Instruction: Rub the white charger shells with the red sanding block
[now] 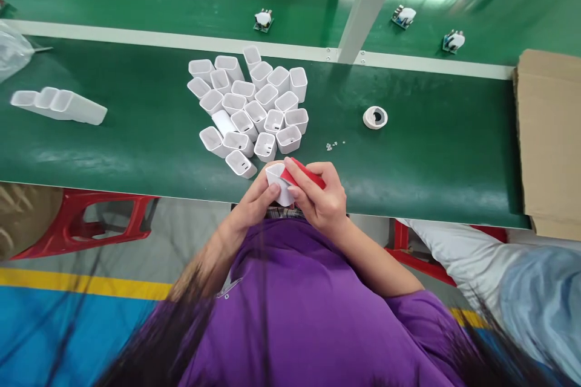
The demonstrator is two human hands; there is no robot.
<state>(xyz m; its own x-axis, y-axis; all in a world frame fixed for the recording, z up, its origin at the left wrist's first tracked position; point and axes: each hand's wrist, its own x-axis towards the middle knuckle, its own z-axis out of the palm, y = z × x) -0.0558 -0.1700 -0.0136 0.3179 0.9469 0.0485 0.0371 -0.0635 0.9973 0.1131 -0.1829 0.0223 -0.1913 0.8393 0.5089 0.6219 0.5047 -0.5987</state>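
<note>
My left hand (257,201) is closed round a white plastic housing (280,188) at the table's front edge, its open end facing up. In my right hand (323,196) is a red tool (300,173), gripped between thumb and fingers, its tip against the rim of the housing. What kind of tool it is I cannot make out; the fingers cover part of it. Just beyond my hands stands a group of several similar white housings (244,124), most with their open ends up. Small white scraps (333,146) lie to the right of them.
On the green table (431,151) sits a roll of white tape (375,117). Several white housings (63,104) lie at left, near a clear plastic bag (13,51). Cardboard (551,145) covers the right end. Small circuit boards (403,16) rest beyond the metal rail (181,40). Red stools (109,217) stand below.
</note>
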